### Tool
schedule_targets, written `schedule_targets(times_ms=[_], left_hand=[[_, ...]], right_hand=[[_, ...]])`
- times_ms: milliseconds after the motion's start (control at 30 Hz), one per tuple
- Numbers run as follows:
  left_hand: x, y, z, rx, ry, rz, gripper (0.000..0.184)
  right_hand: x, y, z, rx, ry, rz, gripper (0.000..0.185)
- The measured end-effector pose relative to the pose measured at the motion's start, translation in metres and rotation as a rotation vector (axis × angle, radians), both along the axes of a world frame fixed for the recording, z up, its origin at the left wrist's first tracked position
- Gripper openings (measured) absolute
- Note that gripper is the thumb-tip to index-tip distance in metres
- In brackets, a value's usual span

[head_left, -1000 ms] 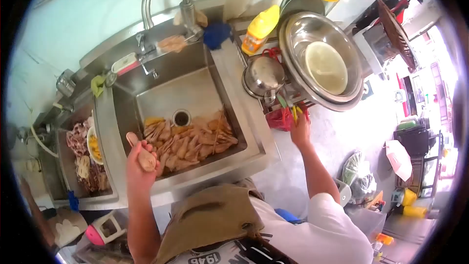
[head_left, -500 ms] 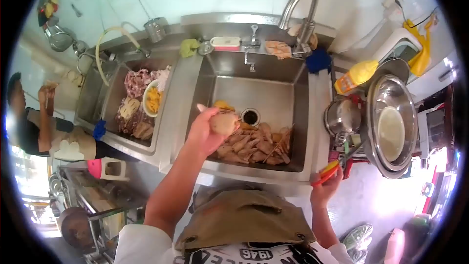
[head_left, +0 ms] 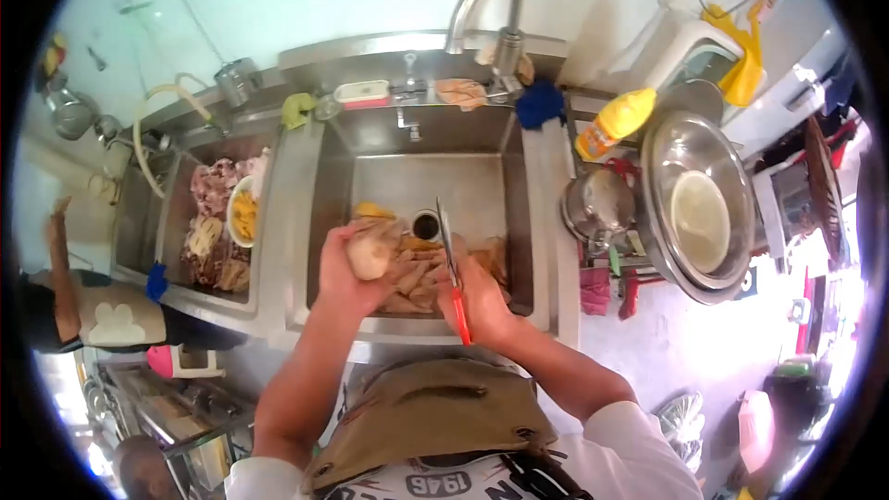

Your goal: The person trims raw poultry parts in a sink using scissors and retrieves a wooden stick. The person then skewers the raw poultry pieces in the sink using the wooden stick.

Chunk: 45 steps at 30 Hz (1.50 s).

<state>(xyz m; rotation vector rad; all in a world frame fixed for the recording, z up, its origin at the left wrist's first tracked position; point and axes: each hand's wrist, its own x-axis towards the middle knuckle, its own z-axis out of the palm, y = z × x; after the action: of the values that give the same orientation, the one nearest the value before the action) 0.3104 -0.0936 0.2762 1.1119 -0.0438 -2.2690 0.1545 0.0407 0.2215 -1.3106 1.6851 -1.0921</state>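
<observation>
My left hand (head_left: 341,270) is closed around a pale, rounded piece of poultry (head_left: 369,259), held over the front left of the sink (head_left: 435,176). Gripped in my right hand (head_left: 486,301) are red-handled scissors (head_left: 460,310), their metal blades pointing up and away from me. The blades are a short way right of the held piece, apart from it. Beneath both hands, a heap of pale poultry pieces (head_left: 407,278) covers the front of the sink floor, partly hidden by my right hand. Yellowish bits (head_left: 373,210) lie at its left.
The left basin (head_left: 262,287) contains raw meat (head_left: 213,185) and a white bowl (head_left: 239,239) with yellow pieces. A curved faucet (head_left: 509,46) rises behind the sink. Nested metal bowls (head_left: 659,222), a pot (head_left: 600,199) and a yellow bottle (head_left: 619,120) stand right. Another person (head_left: 111,310) is at left.
My right hand has brought the scissors from the right of the counter to over the sink. My left hand still holds the poultry piece, now lower. The view has shifted right.
</observation>
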Motion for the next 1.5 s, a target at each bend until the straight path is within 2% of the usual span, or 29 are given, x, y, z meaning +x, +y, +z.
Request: schedule_targets(times_ms=[33,67,100,133,200,233,333,467,567,633,833,933,967,1000,1067,1167,1233,1300,1333,1400,1500], left_hand=[[0.010,0.004,-0.009,-0.213,-0.071,-0.033,0.031],[0.017,0.003,-0.021,-0.273,-0.094,-0.065,0.033],[0.023,0.001,-0.034,-0.333,-0.118,-0.095,0.034],[0.025,0.000,-0.035,-0.393,-0.143,-0.123,0.035],[0.011,0.004,-0.028,-0.114,0.106,-0.039,0.035],[0.010,0.013,-0.015,-0.209,0.137,-0.083,0.054],[0.012,0.016,-0.021,-0.248,0.182,-0.102,0.055],[0.015,0.018,-0.030,-0.137,0.255,-0.073,0.052],[0.009,0.022,-0.013,-0.060,0.208,-0.032,0.047],[0.008,0.022,-0.028,-0.135,0.118,-0.059,0.039],[0.009,0.023,-0.039,-0.293,-0.055,-0.102,0.035],[0.010,0.031,-0.032,-0.562,-0.189,-0.150,0.031],[0.012,0.031,-0.030,-0.525,-0.124,-0.147,0.028],[0.014,0.031,-0.028,-0.485,-0.062,-0.144,0.025],[0.023,0.021,-0.024,-0.086,0.300,-0.080,0.028],[0.020,0.018,-0.011,-0.047,0.202,-0.055,0.045],[0.003,0.029,0.001,-0.224,-0.104,0.097,0.022],[-0.003,0.029,-0.008,-0.603,-0.403,0.150,0.019],[0.000,0.027,-0.024,-0.880,-0.557,0.123,0.018],[0.007,0.027,-0.037,-1.108,-0.666,0.108,0.021],[0.011,0.027,-0.035,-0.967,-0.528,0.156,0.049]], right_hand=[[0.010,-0.005,-0.006,-0.222,0.238,0.006,0.048],[0.021,-0.007,-0.011,-0.448,0.459,0.007,0.054],[0.025,-0.004,-0.011,-0.340,0.363,0.043,0.065],[0.025,-0.006,-0.007,-0.406,0.404,0.048,0.065],[0.019,-0.006,-0.002,-0.509,0.509,0.040,0.066],[0.018,-0.005,-0.003,-0.512,0.574,0.005,0.069],[0.013,-0.006,0.007,-0.552,0.656,-0.035,0.071],[0.009,-0.007,0.000,-0.578,0.664,-0.066,0.072],[0.008,-0.006,-0.002,-0.564,0.674,-0.066,0.070],[0.008,-0.006,-0.001,-0.572,0.665,-0.072,0.069],[0.007,-0.007,-0.002,-0.591,0.679,-0.088,0.063],[0.001,-0.008,-0.005,-0.568,0.669,-0.047,0.061],[0.000,-0.008,-0.006,-0.551,0.656,-0.027,0.060],[0.001,-0.008,-0.006,-0.524,0.501,-0.050,0.056],[0.002,-0.011,-0.008,-0.464,0.191,-0.092,0.048],[0.001,-0.008,-0.004,-0.326,0.103,-0.010,0.057],[0.003,-0.003,0.004,-0.271,0.129,0.039,0.064],[0.008,0.001,0.016,-0.259,0.239,0.094,0.069],[0.009,0.002,0.019,-0.264,0.261,0.097,0.070],[0.013,0.004,0.022,-0.270,0.301,0.106,0.072],[0.019,0.002,0.021,-0.371,0.382,0.043,0.073]])
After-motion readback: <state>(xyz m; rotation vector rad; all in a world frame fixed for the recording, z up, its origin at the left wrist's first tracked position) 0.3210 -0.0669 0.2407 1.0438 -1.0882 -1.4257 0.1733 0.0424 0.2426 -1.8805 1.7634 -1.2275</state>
